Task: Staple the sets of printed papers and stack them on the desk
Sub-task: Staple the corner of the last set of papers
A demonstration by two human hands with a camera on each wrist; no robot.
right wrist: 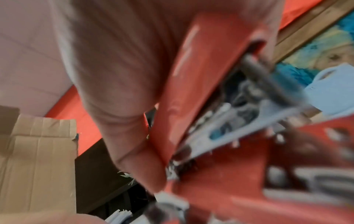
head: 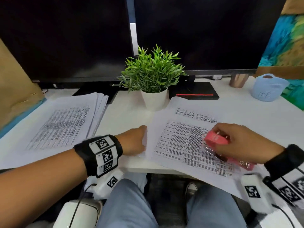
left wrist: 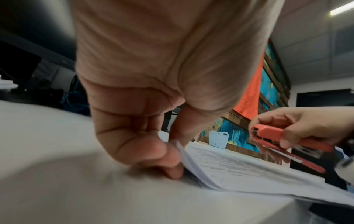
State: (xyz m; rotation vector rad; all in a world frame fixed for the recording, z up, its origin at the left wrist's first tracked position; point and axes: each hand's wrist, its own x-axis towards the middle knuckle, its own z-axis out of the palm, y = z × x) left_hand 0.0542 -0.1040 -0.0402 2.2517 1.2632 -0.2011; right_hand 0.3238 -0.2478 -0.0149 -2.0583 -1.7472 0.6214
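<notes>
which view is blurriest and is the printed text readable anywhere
Right wrist: worst, the red stapler is heavily smeared. Left wrist: left hand soft, close to the lens. Head: sharpest, but print on the white paper set stays illegible.

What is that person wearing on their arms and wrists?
Both forearms are bare, with no sleeves. Each wrist carries a black band: the left band bears white panels printed with black square codes. Under each wrist hangs a white box with a code tag; thin black cables run from both boxes. The right band looks alike.
</notes>
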